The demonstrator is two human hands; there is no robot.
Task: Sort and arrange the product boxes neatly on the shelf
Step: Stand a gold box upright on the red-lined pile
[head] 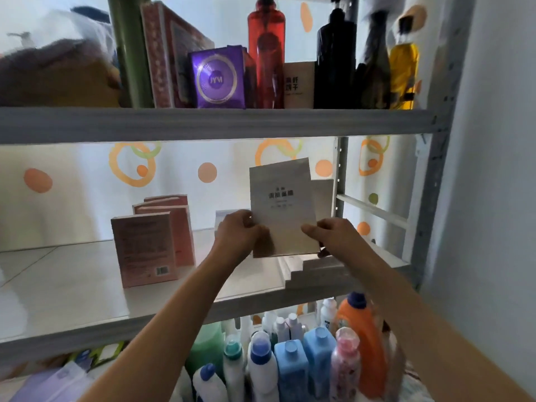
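Observation:
A flat white box (282, 198) with dark print stands upright on the middle shelf (87, 285), right of centre. My left hand (239, 232) grips its lower left edge and my right hand (330, 232) pinches its lower right edge. Another pale box (323, 195) stands just behind it. Several white boxes (313, 269) lie flat in a stepped stack under my right hand. Three pink boxes (145, 248) stand upright in a row to the left.
The top shelf (203, 123) carries a purple box (217, 78), a patterned red box (171, 53), a small beige box (298, 84) and tall bottles (266, 47). Below the middle shelf stand several detergent bottles (290, 358). The grey shelf upright (435, 169) bounds the right side.

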